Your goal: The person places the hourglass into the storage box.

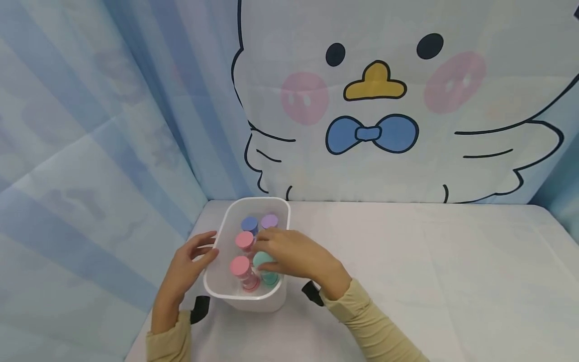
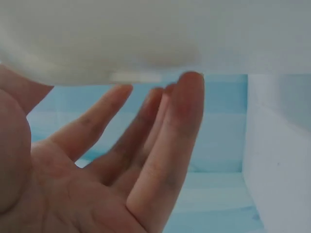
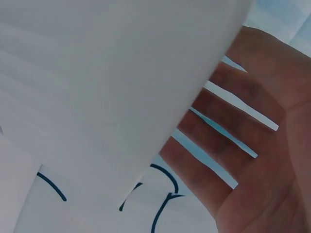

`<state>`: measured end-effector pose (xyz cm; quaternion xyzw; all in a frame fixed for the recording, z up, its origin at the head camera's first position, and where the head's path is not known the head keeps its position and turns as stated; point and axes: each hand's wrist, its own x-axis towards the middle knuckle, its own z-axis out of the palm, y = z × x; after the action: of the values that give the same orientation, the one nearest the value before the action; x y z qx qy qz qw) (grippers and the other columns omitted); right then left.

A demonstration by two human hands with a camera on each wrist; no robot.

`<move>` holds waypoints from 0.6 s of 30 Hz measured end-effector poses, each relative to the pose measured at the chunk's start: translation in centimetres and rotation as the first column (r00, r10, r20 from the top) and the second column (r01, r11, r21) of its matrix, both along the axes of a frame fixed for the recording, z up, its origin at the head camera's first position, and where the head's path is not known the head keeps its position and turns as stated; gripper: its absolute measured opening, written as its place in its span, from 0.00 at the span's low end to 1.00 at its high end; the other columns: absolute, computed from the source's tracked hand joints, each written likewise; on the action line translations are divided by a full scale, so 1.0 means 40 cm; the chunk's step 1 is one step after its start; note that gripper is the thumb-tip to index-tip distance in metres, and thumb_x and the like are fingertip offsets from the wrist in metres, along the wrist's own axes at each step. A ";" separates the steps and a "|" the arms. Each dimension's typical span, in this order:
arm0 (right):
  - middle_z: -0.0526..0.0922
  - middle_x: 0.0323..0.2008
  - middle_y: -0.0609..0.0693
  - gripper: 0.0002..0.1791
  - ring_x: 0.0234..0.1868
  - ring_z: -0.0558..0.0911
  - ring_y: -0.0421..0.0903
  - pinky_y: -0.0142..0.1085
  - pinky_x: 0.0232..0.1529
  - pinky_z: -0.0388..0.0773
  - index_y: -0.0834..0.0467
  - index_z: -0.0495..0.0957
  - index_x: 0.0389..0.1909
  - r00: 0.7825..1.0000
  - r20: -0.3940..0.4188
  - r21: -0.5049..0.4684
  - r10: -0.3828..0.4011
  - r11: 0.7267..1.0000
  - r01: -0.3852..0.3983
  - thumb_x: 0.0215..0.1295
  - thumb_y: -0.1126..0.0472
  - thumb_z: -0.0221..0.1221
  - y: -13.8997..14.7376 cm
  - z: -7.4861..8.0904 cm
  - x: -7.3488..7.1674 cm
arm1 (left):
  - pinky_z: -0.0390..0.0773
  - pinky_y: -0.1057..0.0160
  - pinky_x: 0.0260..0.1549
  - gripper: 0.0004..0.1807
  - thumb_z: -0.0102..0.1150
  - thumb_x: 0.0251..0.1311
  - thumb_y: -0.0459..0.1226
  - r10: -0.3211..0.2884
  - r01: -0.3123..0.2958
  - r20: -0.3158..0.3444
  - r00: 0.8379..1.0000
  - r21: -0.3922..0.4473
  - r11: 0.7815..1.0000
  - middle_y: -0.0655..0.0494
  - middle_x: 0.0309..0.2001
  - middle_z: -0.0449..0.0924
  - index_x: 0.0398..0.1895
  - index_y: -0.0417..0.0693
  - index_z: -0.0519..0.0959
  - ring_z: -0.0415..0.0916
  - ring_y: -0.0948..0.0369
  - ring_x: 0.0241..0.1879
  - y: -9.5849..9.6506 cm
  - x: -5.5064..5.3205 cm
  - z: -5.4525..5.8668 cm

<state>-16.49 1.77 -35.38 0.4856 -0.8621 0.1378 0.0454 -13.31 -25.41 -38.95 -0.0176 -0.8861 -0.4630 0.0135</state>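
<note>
A white plastic box [image 1: 217,289] holds several sand timers. Pink ones [image 1: 240,266] [image 1: 245,241] stand along its left, a teal one [image 1: 264,258] on the right, a blue one [image 1: 250,224] and a purple one [image 1: 269,220] at the back. My left hand [image 1: 187,264] rests its fingertips against the box's left side, the fingers loosely bent in the left wrist view. Over the right rim reaches my right hand [image 1: 289,251], thumb and fingers around the teal timer's top. The box wall hides those fingertips in the right wrist view, so their grip is unclear.
The box stands on a white table [image 1: 407,281] near its left side. A curtain [image 1: 90,151] hangs along the left, and a cloth backdrop with a cartoon bird [image 1: 371,171] rises behind the table's back edge.
</note>
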 end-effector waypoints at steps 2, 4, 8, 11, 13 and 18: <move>0.81 0.50 0.45 0.20 0.49 0.79 0.40 0.30 0.52 0.79 0.53 0.82 0.53 1.000 -0.029 -0.006 -0.001 1.000 0.001 0.62 0.50 0.68 0.011 0.008 0.004 | 0.78 0.52 0.54 0.27 0.59 0.68 0.41 0.011 -0.012 -0.016 1.000 -0.029 1.000 0.43 0.64 0.73 0.69 0.45 0.69 0.73 0.47 0.60 0.005 0.006 0.015; 0.81 0.50 0.46 0.20 0.49 0.79 0.41 0.31 0.52 0.79 0.55 0.82 0.52 0.998 -0.059 -0.020 -0.004 1.000 0.002 0.62 0.51 0.68 0.024 0.014 0.007 | 0.77 0.50 0.55 0.27 0.59 0.69 0.41 0.021 -0.022 -0.021 1.000 -0.048 0.999 0.43 0.65 0.72 0.69 0.45 0.69 0.73 0.48 0.61 0.011 0.014 0.031; 0.80 0.53 0.49 0.21 0.53 0.79 0.44 0.33 0.54 0.79 0.57 0.81 0.53 0.992 -0.123 -0.046 -0.015 0.999 0.010 0.62 0.51 0.68 0.047 0.026 0.011 | 0.77 0.55 0.56 0.27 0.58 0.69 0.42 0.044 -0.046 -0.030 0.999 -0.057 0.997 0.45 0.66 0.71 0.69 0.45 0.68 0.72 0.48 0.62 0.020 0.027 0.061; 0.79 0.56 0.50 0.23 0.57 0.77 0.46 0.34 0.57 0.78 0.57 0.80 0.54 0.991 -0.129 -0.056 -0.034 0.998 0.027 0.62 0.50 0.68 0.065 0.030 0.011 | 0.77 0.56 0.58 0.27 0.58 0.69 0.42 0.050 -0.053 -0.053 0.997 -0.054 0.997 0.45 0.66 0.71 0.69 0.45 0.68 0.71 0.49 0.62 0.028 0.033 0.078; 0.78 0.57 0.50 0.24 0.58 0.77 0.46 0.35 0.57 0.78 0.57 0.80 0.55 0.992 -0.115 -0.067 -0.045 0.997 0.038 0.62 0.50 0.68 0.077 0.032 0.011 | 0.75 0.59 0.59 0.27 0.58 0.69 0.41 0.047 -0.051 -0.077 0.996 -0.050 0.997 0.44 0.65 0.71 0.69 0.44 0.68 0.70 0.49 0.62 0.034 0.037 0.087; 0.78 0.57 0.50 0.24 0.58 0.76 0.47 0.37 0.58 0.78 0.56 0.79 0.56 0.992 -0.100 -0.075 -0.082 0.994 0.074 0.62 0.50 0.68 0.109 0.038 0.013 | 0.70 0.80 0.54 0.27 0.59 0.68 0.38 0.022 -0.027 -0.138 0.990 -0.032 0.999 0.44 0.64 0.72 0.68 0.43 0.69 0.70 0.49 0.62 0.051 0.049 0.104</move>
<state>-15.95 6.14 -33.84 0.4560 -0.8715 0.1412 0.1125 -11.36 -23.37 -34.79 -0.0388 -0.8909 -0.4455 0.0800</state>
